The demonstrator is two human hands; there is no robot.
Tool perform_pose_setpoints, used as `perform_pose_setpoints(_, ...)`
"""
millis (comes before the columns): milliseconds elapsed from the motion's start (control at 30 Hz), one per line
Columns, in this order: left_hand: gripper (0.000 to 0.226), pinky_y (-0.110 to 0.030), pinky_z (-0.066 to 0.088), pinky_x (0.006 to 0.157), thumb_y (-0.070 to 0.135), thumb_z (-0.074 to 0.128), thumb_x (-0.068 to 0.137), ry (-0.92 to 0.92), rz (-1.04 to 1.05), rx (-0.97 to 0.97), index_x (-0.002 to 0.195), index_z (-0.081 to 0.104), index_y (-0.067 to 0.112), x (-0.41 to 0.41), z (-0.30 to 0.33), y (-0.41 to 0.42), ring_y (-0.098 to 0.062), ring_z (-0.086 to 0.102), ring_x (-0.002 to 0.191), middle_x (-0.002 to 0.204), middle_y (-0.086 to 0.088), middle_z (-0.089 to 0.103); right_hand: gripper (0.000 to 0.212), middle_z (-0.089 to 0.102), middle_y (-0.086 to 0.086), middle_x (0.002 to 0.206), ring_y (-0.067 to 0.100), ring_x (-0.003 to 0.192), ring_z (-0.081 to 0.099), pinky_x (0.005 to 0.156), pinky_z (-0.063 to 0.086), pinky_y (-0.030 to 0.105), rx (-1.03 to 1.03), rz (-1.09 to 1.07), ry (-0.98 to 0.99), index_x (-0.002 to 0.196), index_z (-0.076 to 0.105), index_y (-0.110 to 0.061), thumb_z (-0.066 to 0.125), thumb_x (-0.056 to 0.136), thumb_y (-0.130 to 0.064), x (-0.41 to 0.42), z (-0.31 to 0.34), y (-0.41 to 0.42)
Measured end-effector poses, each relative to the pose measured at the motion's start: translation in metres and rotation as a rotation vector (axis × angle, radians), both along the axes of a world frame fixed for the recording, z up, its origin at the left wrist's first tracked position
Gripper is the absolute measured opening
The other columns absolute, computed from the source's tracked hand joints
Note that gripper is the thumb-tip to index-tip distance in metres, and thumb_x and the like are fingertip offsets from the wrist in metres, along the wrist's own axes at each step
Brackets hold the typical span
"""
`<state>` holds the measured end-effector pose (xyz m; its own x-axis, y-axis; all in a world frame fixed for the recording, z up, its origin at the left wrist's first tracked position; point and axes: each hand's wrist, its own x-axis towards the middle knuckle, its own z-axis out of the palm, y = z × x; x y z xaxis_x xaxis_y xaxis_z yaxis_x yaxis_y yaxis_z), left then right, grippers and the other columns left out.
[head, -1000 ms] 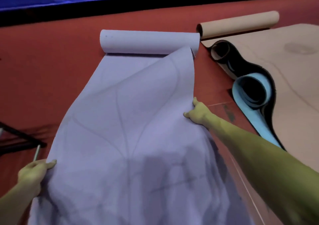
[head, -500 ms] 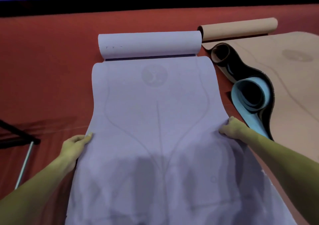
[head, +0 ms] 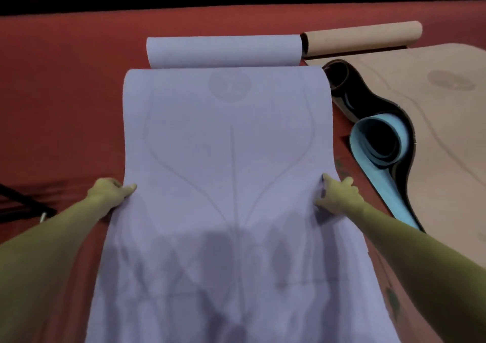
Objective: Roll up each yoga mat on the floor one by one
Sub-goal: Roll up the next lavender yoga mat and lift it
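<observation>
- The lavender mat [head: 231, 158] lies lengthwise on the red floor [head: 65, 105], its far end wound into a roll [head: 223, 51] and the long stretch near the person lifted and sagging.
- The left hand [head: 110, 192] pinches the mat's left edge, thumb on top; the right hand [head: 338, 195] grips the right edge, fingers curled round it.
- Just right of it sit a loosely coiled blue-and-black mat [head: 381, 145] and a partly rolled tan mat [head: 447, 132].
- Risk, as I judge it: if one hand pulls harder, the sheet skews and the roll turns cone-shaped.
- The far roll looks loose enough to unwind if the sheet is tugged.
- The right edge passes close to the blue coil; a sideways drift could catch it.
</observation>
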<state>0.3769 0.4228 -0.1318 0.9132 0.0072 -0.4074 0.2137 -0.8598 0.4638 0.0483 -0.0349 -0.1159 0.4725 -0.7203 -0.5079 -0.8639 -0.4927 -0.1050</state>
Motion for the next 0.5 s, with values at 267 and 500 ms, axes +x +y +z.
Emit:
perform_pose_setpoints(267, 0.064, -0.051, 0.051, 0.088, 0.059, 0.08, 0.082, -0.107, -0.133, 0.381, 0.118, 0.058, 0.01, -0.079, 0.009, 0.014, -0.045, 0.062, 0.109, 0.122, -0.022, 0.06, 0.071, 0.029, 0.016, 0.138, 0.043, 0.126, 0.04, 0.102, 0.047, 0.054, -0.005, 0.176, 0.111, 0.146, 0.039, -0.028, 0.07, 0.09, -0.058, -0.072, 0.013, 0.045)
perform_pose_setpoints(500, 0.03, -0.04, 0.06, 0.08, 0.051, 0.079, 0.085, -0.103, -0.518, 0.011, 0.096, 0.066, 0.027, -0.169, 0.11, -0.039, -0.024, 0.072, 0.09, 0.092, 0.005, 0.074, 0.076, 0.023, 0.016, 0.163, 0.038, 0.147, 0.034, 0.117, 0.039, 0.05, 0.127, 0.329, -0.166, 0.159, 0.036, -0.026, 0.064, 0.096, -0.057, -0.13, 0.075, 0.115)
